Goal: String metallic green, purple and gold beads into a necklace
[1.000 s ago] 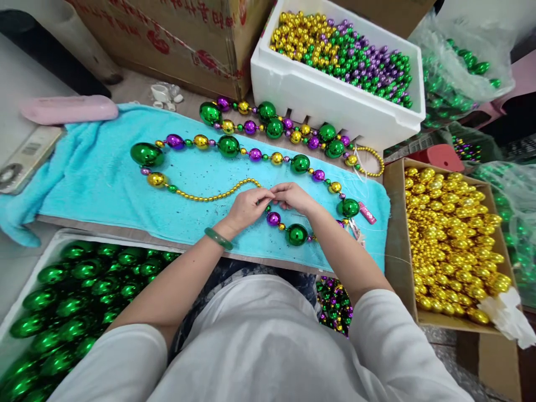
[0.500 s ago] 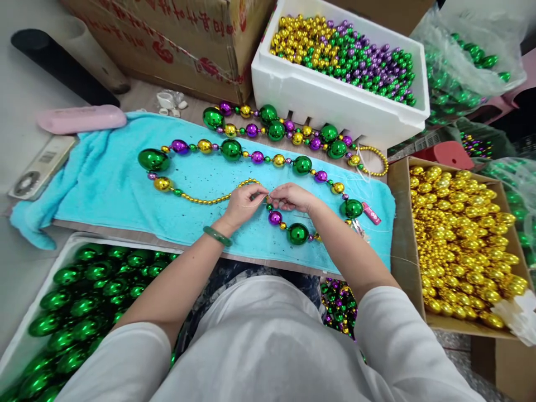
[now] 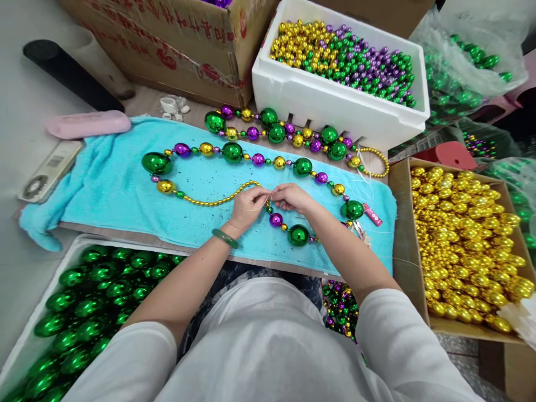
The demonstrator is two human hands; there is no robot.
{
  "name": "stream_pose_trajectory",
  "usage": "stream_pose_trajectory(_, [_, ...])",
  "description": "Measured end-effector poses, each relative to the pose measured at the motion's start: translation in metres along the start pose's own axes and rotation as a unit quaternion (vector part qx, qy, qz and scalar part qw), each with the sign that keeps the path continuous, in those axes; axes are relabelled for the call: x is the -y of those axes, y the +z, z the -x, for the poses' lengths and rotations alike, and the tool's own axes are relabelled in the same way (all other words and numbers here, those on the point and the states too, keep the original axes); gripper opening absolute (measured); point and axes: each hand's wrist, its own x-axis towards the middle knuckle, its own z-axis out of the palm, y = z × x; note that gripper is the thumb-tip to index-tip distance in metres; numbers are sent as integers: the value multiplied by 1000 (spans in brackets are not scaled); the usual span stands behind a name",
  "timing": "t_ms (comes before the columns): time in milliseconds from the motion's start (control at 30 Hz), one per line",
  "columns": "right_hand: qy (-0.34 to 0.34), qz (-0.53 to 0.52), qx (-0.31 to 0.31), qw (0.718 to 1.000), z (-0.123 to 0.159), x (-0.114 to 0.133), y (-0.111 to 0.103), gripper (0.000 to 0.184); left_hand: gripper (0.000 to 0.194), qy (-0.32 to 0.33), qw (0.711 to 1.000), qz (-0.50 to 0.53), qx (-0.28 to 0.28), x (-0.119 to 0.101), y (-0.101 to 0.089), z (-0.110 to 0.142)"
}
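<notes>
Now thread (image 3: 252,210) has come into view, pinched by left hand (image 3: 248,207) and right hand (image 3: 292,197). Seemingly, fine work centres on the necklace's (image 3: 232,152) ends.

- bright, cool, mostly even light; its source is out of view
- small glints on the green beads (image 3: 90,306) at near left and the gold beads (image 3: 464,245) at right (the shiniest patches)
- the left hand (image 3: 248,207) and the right hand (image 3: 292,197) are clearly lit, their fingertips a little soft
- gentle shadowy folds in the white shirt (image 3: 259,340)
- hazy glare on the plastic bag (image 3: 502,36) at far right
- wide-angle stretching toward the edges
</notes>
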Motion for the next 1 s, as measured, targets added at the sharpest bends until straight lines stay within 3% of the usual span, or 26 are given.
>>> stream_pose_trajectory(167, [-25, 1, -81, 996, 13, -4, -18, 13, 11, -74, 996, 41, 1, 6, -11, 8])
stream_pose_trajectory(300, [-53, -158, -71, 983, 25, -11, -28, 9, 13, -164, 975, 150, -23, 3, -14, 17])
stream_pose_trajectory(400, [-74, -292, -42, 953, 26, -14, -22, 13, 16, -223, 940, 254, -55, -4, -9, 18])
stream_pose_trajectory(467, [-82, -309, -36, 947, 22, -15, -15, 13, 17, -248, 924, 282, -74, -8, -4, 17])
stream_pose_trajectory(533, [-97, -252, -59, 961, 17, -16, -9, 10, 17, -257, 922, 278, -82, -9, 0, 15])
stream_pose_trajectory(633, [-128, -28, -128, 983, 10, -17, -6, 6, 15, -250, 927, 267, -79, -9, 3, 14])
stream_pose_trajectory(733, [-136, 214, -125, 959, 11, -17, -5, 10, 12, -240, 931, 263, -79, -7, 3, 15])
stream_pose_trajectory(800, [-140, 316, -97, 934, 14, -16, -2, 9, 11, -237, 932, 262, -81, -6, 4, 16])
stream_pose_trajectory(900, [-151, 389, -75, 906, 19, -13, 2, 8, 11, -238, 931, 263, -83, -6, 4, 16])
stream_pose_trajectory(1000, [-126, 379, -81, 913, 19, -11, 1, 10, 13, -241, 929, 268, -82, -7, 2, 17])
